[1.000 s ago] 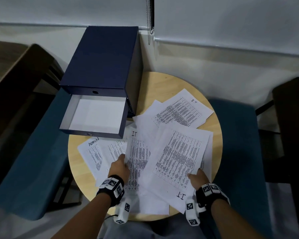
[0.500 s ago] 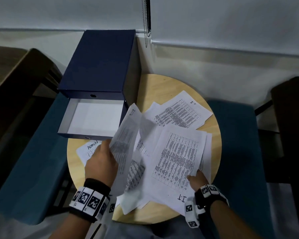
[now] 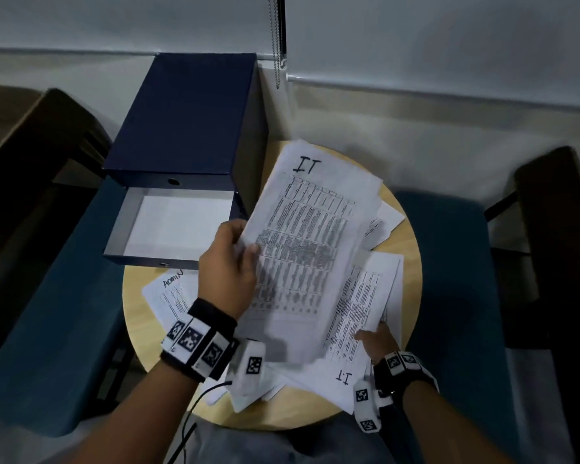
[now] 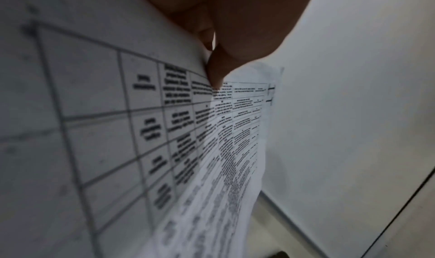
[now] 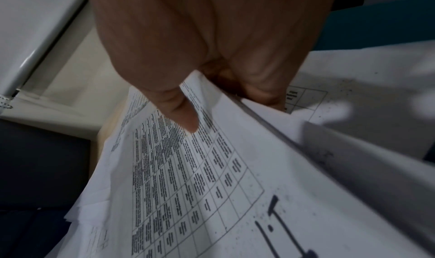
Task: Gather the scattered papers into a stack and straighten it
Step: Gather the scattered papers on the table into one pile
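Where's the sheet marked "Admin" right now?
In the head view the Admin sheet lies flat on the round table's left side, just in front of the open blue box, partly hidden behind the left hand.

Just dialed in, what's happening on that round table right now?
A person is gathering printed papers on the table. The left hand pinches a raised sheet marked "IT" by its edge, held above the pile. The right hand grips another "IT" sheet at the near right, thumb on top. An "Admin" sheet lies apart at the left, and more loose ones at the far right. No straight stack yet. An open blue box sits behind.
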`<action>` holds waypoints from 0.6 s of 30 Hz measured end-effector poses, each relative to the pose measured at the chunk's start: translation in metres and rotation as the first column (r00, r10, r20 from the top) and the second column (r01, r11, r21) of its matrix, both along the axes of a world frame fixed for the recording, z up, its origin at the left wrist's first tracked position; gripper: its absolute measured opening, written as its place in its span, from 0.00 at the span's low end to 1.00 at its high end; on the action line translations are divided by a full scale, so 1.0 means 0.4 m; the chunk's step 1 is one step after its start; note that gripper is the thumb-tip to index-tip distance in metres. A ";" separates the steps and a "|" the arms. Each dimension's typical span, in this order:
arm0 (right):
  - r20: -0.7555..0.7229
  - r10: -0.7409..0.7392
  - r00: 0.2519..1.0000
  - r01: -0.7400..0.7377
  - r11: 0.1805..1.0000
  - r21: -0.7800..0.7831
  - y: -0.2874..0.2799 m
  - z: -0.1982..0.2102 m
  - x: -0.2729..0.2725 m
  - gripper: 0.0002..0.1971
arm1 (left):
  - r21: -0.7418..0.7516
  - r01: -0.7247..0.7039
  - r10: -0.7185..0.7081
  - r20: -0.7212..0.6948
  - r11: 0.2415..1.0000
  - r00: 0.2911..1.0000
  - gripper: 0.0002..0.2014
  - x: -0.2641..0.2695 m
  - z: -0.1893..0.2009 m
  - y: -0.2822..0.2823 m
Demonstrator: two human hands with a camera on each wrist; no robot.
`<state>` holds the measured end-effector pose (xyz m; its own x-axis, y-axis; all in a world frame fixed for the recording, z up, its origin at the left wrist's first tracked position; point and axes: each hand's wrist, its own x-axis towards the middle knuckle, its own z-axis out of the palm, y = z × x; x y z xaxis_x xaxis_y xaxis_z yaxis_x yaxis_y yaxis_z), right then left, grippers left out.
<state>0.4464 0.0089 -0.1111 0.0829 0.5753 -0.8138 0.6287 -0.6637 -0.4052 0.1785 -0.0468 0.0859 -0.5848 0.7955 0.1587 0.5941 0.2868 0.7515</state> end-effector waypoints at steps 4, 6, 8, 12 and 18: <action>-0.096 0.030 0.995 -0.023 0.997 0.079 -0.018 -0.018 0.019 0.35 | -0.194 0.014 0.041 0.273 0.981 0.961 0.17 0.016 -0.133 0.017; -0.132 0.060 0.989 -0.048 0.994 0.096 -0.023 -0.006 0.020 0.37 | -0.355 0.025 0.123 0.386 0.934 0.914 0.26 0.018 -0.223 0.009; -0.128 0.065 0.990 -0.051 0.992 0.113 -0.026 0.018 0.018 0.34 | -0.514 0.135 0.139 0.459 0.847 0.877 0.32 0.023 -0.307 -0.017; -0.136 0.105 0.985 -0.083 0.984 0.159 -0.024 0.032 0.023 0.23 | -0.655 0.375 0.093 0.563 0.656 0.821 0.28 0.042 -0.436 -0.083; -0.125 0.130 0.984 -0.111 0.982 0.151 -0.014 -0.006 0.041 0.22 | -0.656 0.233 0.106 0.434 0.718 0.895 0.16 0.052 -0.433 -0.087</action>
<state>0.4627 0.0032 -0.1134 -0.0984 0.6856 -0.7213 0.6339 -0.5156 -0.5765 0.1992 -0.0816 -0.0871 -0.3986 0.6186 -0.6771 0.3119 0.7857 0.5342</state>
